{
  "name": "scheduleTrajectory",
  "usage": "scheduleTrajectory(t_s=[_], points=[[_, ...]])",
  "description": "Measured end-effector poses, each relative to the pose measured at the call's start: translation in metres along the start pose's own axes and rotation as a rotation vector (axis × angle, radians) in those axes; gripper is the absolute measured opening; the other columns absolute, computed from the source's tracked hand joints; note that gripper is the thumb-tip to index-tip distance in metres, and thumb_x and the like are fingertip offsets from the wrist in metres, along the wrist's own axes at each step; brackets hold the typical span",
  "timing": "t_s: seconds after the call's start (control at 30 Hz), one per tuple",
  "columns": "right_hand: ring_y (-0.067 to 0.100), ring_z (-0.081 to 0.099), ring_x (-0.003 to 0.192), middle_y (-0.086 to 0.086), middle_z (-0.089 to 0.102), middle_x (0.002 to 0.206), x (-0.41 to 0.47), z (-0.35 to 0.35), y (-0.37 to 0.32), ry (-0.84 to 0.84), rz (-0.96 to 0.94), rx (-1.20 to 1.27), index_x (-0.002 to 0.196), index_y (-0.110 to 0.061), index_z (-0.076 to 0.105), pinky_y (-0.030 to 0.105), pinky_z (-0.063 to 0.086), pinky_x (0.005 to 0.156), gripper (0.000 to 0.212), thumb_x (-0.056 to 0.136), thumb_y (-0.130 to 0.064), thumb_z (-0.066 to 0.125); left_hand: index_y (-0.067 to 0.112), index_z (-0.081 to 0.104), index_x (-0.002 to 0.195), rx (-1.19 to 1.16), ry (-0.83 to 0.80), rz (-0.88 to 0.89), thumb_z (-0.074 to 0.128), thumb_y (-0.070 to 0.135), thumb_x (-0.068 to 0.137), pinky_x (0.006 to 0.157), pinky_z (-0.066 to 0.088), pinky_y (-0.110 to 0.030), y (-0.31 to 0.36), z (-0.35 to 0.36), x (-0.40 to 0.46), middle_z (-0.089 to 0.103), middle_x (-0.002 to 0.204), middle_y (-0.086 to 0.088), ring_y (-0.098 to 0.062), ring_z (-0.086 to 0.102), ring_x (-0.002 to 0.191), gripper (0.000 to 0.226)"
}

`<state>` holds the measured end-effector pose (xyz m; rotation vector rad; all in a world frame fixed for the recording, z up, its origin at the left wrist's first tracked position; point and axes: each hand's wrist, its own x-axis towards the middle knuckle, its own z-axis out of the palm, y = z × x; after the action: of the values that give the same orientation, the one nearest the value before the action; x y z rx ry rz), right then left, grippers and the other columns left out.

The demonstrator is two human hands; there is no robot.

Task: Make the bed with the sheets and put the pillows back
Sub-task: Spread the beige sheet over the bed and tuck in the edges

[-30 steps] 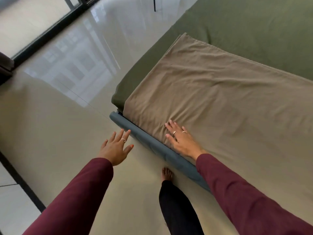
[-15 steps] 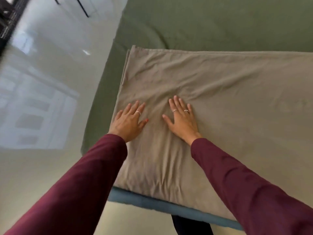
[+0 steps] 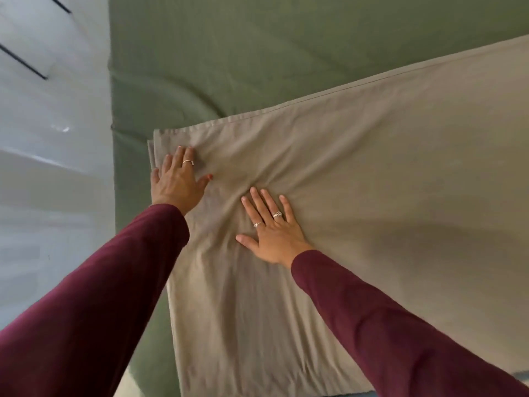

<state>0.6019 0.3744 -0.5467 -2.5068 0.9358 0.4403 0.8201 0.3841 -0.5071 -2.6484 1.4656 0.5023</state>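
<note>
- Both hands flat, fingers straight, nothing gripped: left hand (image 3: 179, 179) presses the tan sheet (image 3: 357, 202) just inside its far-left corner, right hand (image 3: 270, 227) presses just right and nearer.
- Likely reason: palms pin and smooth the cloth; creases fan out from between the hands, so it's being spread toward that corner.
- Tan sheet lies folded on the green sheet (image 3: 257, 47) covering the bed; doubled edges show at the far-left corner.
- Long axis: runs left to right, its far edge rising toward far right and going out of frame; short left edge runs near to far.
- Green sheet shows uncovered on the far and left sides.
- No pillows in view; floor (image 3: 51, 167) at left.
</note>
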Motion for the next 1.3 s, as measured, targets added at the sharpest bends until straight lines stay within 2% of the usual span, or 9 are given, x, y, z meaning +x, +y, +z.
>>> scheduleTrajectory(t_s=[0.17, 0.3, 0.5, 0.67, 0.8, 1.0, 1.1, 1.23, 1.3], points=[[0.009, -0.037, 0.135, -0.007, -0.038, 0.149, -0.003, -0.003, -0.01, -0.034, 0.094, -0.088, 0.141, -0.029, -0.029, 0.044, -0.023, 0.113, 0.074, 0.094, -0.066, 0.013, 0.02, 0.018, 0.148, 0.042, -0.067, 0.033, 0.057, 0.063, 0.08, 0.112, 0.016, -0.057, -0.019, -0.015, 0.042, 0.017, 0.155, 0.002, -0.023, 0.011, 0.143, 0.089], [0.013, -0.029, 0.142, -0.006, -0.037, 0.149, -0.005, -0.002, -0.034, -0.041, 0.244, -0.134, 0.138, -0.027, -0.031, 0.048, -0.017, 0.115, 0.071, 0.097, -0.06, 0.018, 0.018, 0.025, 0.145, 0.096, -0.105, 0.119, 0.058, 0.072, 0.072, 0.108, 0.02, -0.056, -0.034, -0.02, 0.056, 0.031, 0.147, -0.007, -0.029, 0.026, 0.136, 0.097], [0.015, -0.022, 0.145, -0.006, -0.031, 0.155, -0.006, -0.009, -0.057, -0.06, 0.388, -0.137, 0.147, -0.026, -0.024, 0.046, -0.007, 0.119, 0.073, 0.1, -0.053, 0.024, 0.008, 0.046, 0.129, 0.189, 0.131, 0.37, 0.058, 0.06, 0.081, 0.1, 0.034, -0.051, -0.054, -0.026, 0.059, 0.05, 0.125, -0.013, -0.034, 0.045, 0.118, 0.071], [0.016, -0.016, 0.147, -0.005, -0.027, 0.157, -0.002, -0.007, -0.074, -0.056, 0.502, -0.098, 0.149, -0.026, -0.021, 0.044, -0.001, 0.12, 0.073, 0.101, -0.046, 0.03, 0.011, 0.058, 0.102, 0.082, 0.17, 0.423, 0.049, 0.035, 0.095, 0.086, 0.038, -0.046, -0.058, -0.033, 0.066, 0.061, 0.104, -0.014, -0.036, 0.057, 0.099, 0.027], [0.015, -0.012, 0.148, -0.007, -0.024, 0.157, 0.001, -0.014, -0.077, -0.104, 0.538, -0.038, 0.15, -0.027, -0.018, 0.042, 0.002, 0.12, 0.075, 0.101, -0.043, 0.036, 0.012, 0.055, 0.086, 0.049, 0.124, 0.446, 0.048, 0.03, 0.096, 0.072, 0.038, -0.039, -0.059, -0.045, 0.072, 0.062, 0.091, -0.019, -0.04, 0.059, 0.084, 0.021], [0.014, -0.004, 0.148, -0.008, -0.017, 0.159, 0.003, -0.032, -0.077, -0.142, 0.533, 0.063, 0.152, -0.029, -0.007, 0.038, 0.011, 0.119, 0.077, 0.098, -0.038, 0.047, 0.018, 0.054, 0.083, -0.041, 0.002, 0.353, 0.054, 0.034, 0.093, 0.079, 0.046, -0.048, -0.089, -0.065, 0.083, 0.059, 0.098, -0.022, -0.044, 0.057, 0.09, 0.019], [0.015, -0.003, 0.148, -0.006, -0.016, 0.16, 0.004, -0.035, -0.078, -0.15, 0.523, 0.056, 0.153, -0.028, -0.007, 0.038, 0.013, 0.119, 0.078, 0.098, -0.038, 0.048, 0.016, 0.06, 0.092, -0.03, -0.016, 0.344, 0.055, 0.036, 0.093, 0.082, 0.044, -0.046, -0.086, -0.067, 0.086, 0.06, 0.101, -0.021, -0.042, 0.058, 0.094, 0.02], [0.014, -0.005, 0.148, -0.008, -0.017, 0.159, 0.002, -0.03, -0.079, -0.123, 0.52, 0.065, 0.152, -0.029, -0.008, 0.039, 0.011, 0.119, 0.078, 0.098, -0.039, 0.047, 0.018, 0.06, 0.092, 0.027, -0.021, 0.405, 0.055, 0.042, 0.091, 0.085, 0.037, -0.042, -0.088, -0.067, 0.092, 0.065, 0.101, -0.013, -0.033, 0.058, 0.097, 0.025], [0.014, -0.006, 0.148, -0.008, -0.019, 0.159, 0.0, -0.026, -0.078, -0.101, 0.515, 0.073, 0.152, -0.029, -0.01, 0.039, 0.009, 0.119, 0.077, 0.099, -0.038, 0.045, 0.019, 0.06, 0.1, 0.06, -0.048, 0.413, 0.055, 0.049, 0.088, 0.088, 0.036, -0.044, -0.093, -0.067, 0.096, 0.064, 0.107, -0.009, -0.031, 0.055, 0.105, 0.033]])
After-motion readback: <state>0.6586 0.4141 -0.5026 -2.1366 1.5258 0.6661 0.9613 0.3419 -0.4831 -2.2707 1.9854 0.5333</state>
